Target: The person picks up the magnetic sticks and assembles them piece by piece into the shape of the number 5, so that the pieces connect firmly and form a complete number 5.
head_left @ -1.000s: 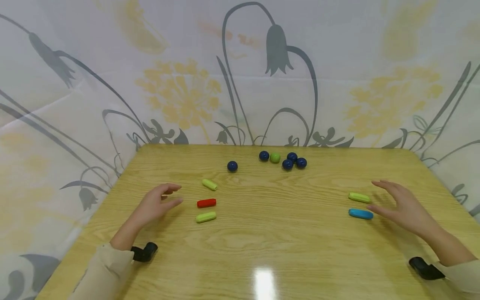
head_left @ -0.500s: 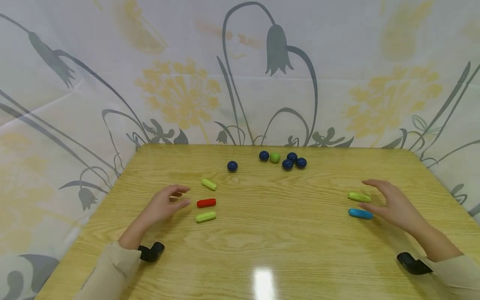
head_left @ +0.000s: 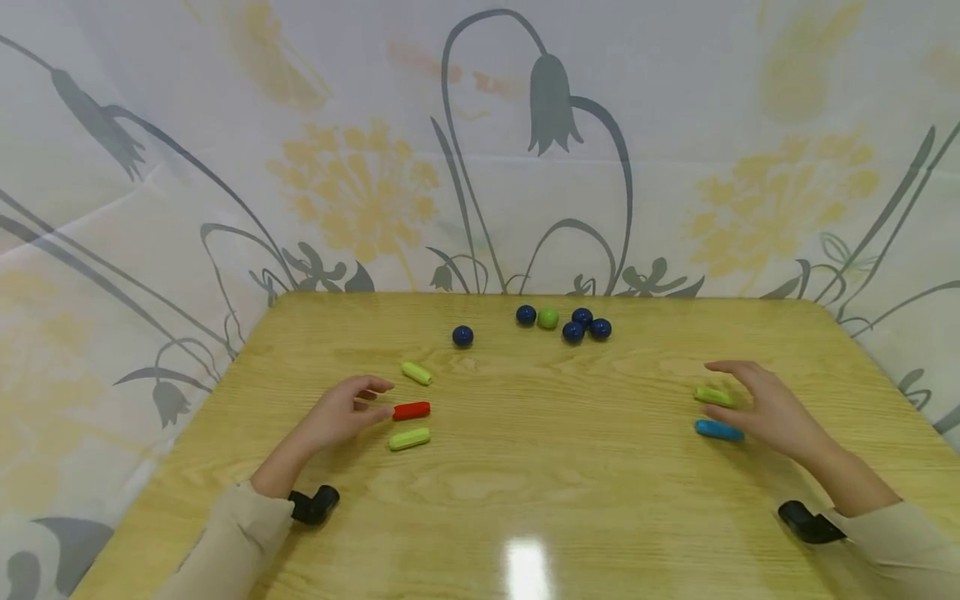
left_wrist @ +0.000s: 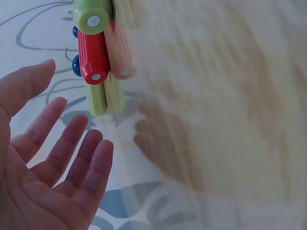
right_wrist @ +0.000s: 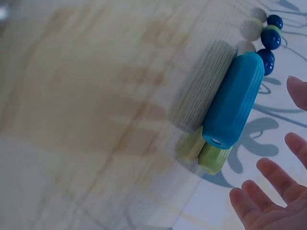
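My left hand hovers over the table with relaxed, parted fingers and holds nothing. Its thumb tip is by the near end of a red rod; in the left wrist view a gap separates the hand from that rod. Two yellow-green rods lie either side of it, one farther back and one nearer. On the right, my right hand holds nothing, its fingers spread from the thumb beside a blue rod and a yellow-green rod. In the right wrist view the fingers are apart from both.
Along the back of the wooden table sit a green ball and several dark blue balls, one of them alone to the left. A flower-patterned cloth hangs behind the table's back edge.
Both hands have moved inward: the left one rightward to the red rod, the right one leftward over the blue and yellow-green rods. Rods and balls stay in place; the head view shifts slightly.
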